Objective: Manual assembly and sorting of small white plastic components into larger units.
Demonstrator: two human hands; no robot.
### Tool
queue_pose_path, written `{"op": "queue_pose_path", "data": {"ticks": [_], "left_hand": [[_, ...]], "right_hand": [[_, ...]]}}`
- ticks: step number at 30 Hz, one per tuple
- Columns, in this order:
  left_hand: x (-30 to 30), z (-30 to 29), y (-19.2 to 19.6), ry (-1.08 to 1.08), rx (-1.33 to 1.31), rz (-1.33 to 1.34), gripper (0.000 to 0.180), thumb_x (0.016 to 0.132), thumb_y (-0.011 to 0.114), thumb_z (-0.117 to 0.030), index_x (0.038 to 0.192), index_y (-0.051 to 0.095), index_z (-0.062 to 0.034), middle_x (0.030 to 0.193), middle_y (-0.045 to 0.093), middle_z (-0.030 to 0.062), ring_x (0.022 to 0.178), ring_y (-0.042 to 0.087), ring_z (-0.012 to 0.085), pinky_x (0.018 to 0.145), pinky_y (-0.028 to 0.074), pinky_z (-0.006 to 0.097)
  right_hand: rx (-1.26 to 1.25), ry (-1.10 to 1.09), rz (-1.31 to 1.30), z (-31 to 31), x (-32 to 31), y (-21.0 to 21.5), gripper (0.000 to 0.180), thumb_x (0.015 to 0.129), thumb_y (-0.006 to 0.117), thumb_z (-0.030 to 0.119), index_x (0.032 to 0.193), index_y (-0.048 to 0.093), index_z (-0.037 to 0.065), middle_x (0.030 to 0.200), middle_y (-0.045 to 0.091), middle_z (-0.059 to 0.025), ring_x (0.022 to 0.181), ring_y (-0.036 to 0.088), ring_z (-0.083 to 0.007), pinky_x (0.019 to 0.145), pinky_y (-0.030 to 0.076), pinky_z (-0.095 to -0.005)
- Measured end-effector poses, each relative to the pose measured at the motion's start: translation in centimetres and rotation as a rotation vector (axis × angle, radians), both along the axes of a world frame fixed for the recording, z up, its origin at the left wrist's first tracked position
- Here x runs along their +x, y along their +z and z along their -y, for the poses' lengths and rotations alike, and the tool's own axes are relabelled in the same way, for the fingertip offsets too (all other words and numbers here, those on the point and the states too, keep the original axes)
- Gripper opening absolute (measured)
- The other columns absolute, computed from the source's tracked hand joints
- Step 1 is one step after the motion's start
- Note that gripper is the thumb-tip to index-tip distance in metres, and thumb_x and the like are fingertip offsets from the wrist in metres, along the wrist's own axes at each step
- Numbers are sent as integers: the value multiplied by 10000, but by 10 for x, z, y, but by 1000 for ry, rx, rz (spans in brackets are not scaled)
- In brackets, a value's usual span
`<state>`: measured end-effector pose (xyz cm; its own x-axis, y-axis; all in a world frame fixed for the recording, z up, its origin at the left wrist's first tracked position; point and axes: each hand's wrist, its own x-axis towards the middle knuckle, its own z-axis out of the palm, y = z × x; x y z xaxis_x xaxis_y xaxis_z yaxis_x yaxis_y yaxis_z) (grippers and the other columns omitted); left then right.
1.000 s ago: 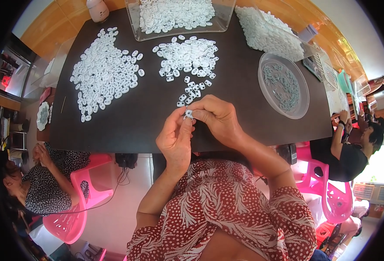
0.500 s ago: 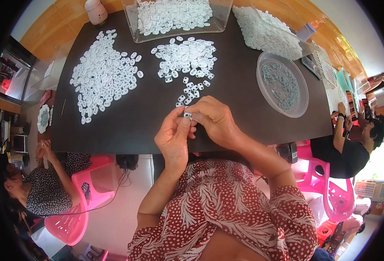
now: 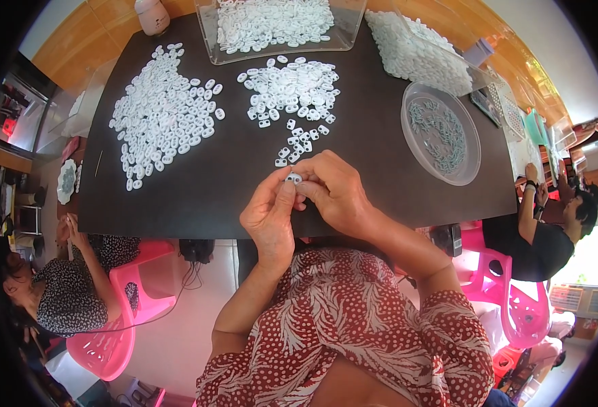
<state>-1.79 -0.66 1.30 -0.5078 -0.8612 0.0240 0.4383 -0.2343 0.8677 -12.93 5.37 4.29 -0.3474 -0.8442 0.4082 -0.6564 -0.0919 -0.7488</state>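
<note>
Close to the table's near edge, both my hands meet around a small white plastic piece (image 3: 294, 178) with two holes. My left hand (image 3: 269, 216) pinches it with thumb and fingers. From the other side, the closed thumb and fingers of my right hand (image 3: 341, 193) grip the same piece; whether a smaller part sits in them is hidden. Just beyond my fingertips lies a loose group of white two-hole pieces (image 3: 299, 144). Behind it is a heap of similar pieces (image 3: 292, 88), and a larger heap of white oval pieces (image 3: 163, 115) spreads to the left.
A round clear dish (image 3: 453, 181) at right holds small grey-green parts (image 3: 438, 132). Clear bins of white pieces stand at the back, one in the middle (image 3: 285, 57) and one at right (image 3: 417, 55). People sit on pink chairs at left (image 3: 102, 349) and right (image 3: 526, 312).
The white piece has turned slightly between my fingertips. Both hands stay close together in nearly the same place, and the heaps look unchanged.
</note>
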Motion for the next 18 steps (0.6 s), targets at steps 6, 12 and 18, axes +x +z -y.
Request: {"op": "queue_pose_path", "data": {"ticks": [6,12,18], "left_hand": [[1,3,7,10,103,-19,212,890,588,-29,1075,590,75,886,636,90,726,575,102,659,482,227],[5,1,11,-21,101,-53,212,901,570,-37,1080,591,74,921,634,84,788,577,111,718,478,234],[5,-1,7,-24,9,-67,221,910,562,-47,1097,598,65,940,618,76,785,550,104,713,462,225]], "right_hand": [[-56,3,57,2,4,0,287,681,658,-6,962,607,19,775,569,-73,710,523,-236,630,443,-339],[-113,-13,78,1,4,-1,269,667,672,-30,927,625,20,776,577,-56,710,524,-195,611,439,-308],[-164,-25,102,-2,6,-3,264,662,684,-45,913,632,18,758,583,-46,675,510,-175,582,432,-290]]}}
